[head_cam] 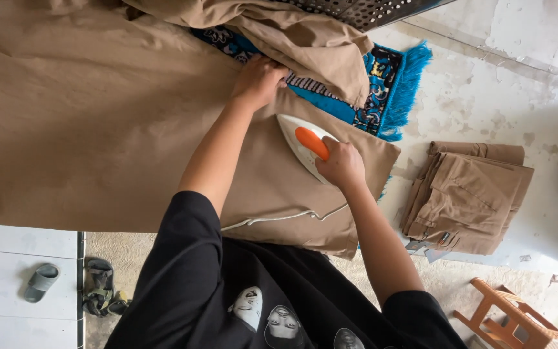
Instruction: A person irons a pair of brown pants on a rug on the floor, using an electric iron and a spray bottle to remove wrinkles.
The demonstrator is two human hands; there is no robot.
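right hand (338, 163) closed around orange handle of white iron (299, 143), soleplate flat on tan garment (98, 129) at centre; left hand (259, 81) at 12 o'clock, fingers pressed on cloth, pinning it taut; folded tan trousers (466, 194) stacked at 3 o'clock, kept apart

We see matt tan cloth (98, 129), smooth under a glossy white plastic iron (298, 145) with an orange handle (311, 142). The blue rug (389, 84) looks woven, its fringe tufted. The floor (518, 64) is rough, stained concrete; the stool (508, 320) is wood.
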